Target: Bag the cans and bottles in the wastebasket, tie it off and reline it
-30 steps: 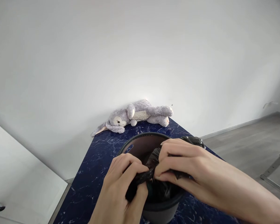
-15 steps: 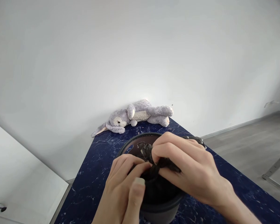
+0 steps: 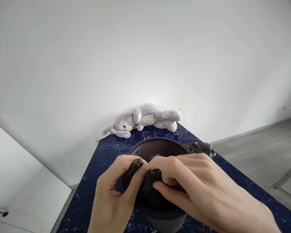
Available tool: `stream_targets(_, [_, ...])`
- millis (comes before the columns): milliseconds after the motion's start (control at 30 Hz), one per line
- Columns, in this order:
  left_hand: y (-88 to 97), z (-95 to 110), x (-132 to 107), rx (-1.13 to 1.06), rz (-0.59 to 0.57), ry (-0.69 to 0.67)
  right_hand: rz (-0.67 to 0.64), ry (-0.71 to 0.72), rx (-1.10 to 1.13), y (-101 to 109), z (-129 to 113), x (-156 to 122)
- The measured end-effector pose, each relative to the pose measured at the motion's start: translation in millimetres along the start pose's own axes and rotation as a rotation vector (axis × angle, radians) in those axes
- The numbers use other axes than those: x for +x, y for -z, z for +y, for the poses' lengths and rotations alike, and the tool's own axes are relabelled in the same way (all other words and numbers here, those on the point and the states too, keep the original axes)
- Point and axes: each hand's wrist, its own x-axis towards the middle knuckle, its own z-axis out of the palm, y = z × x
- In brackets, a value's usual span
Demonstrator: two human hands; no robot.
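A dark grey bucket-like bin (image 3: 168,220) stands on the blue marbled table (image 3: 87,191). Over its mouth, a crumpled black plastic bag (image 3: 150,181) is bunched between both hands. My left hand (image 3: 118,187) pinches a fold of the bag between thumb and fingers on the near left side. Close beside it, my right hand (image 3: 191,184) grips the bag too, index finger and thumb curled on the plastic, fingertips almost touching the left thumb. Most of the bin's inside is hidden by the hands and bag.
A lilac plush rabbit (image 3: 145,119) lies on its side at the table's far edge against the white wall (image 3: 145,58). More crumpled black plastic (image 3: 201,149) lies right of the bin. A white cabinet (image 3: 21,184) stands left; grey floor (image 3: 252,152) shows to the right.
My left hand has turned, bringing its thumb up to pinch the bag. The right hand has shifted nearer and lower, uncovering the black plastic by the bin. The bag's knot-like bunch has come down.
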Motion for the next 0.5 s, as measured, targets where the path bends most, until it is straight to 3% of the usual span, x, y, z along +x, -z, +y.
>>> stream_targets(167, [7.9, -29.6, 25.5, 0.149, 0.1, -0.003, -0.17, -0.134, 0.035, 10.1, 4.6, -7.5])
stream_targets(333, [21.5, -60.3, 46.7, 0.122, 0.064, 0.098, -0.236, -0.262, 0.022, 26.3, 25.4, -21.3])
stream_targets(500, [22.8, -48.8, 41.8, 0.031, 0.125, 0.113, -0.287, -0.331, 0.011, 33.1, 37.4, -28.1])
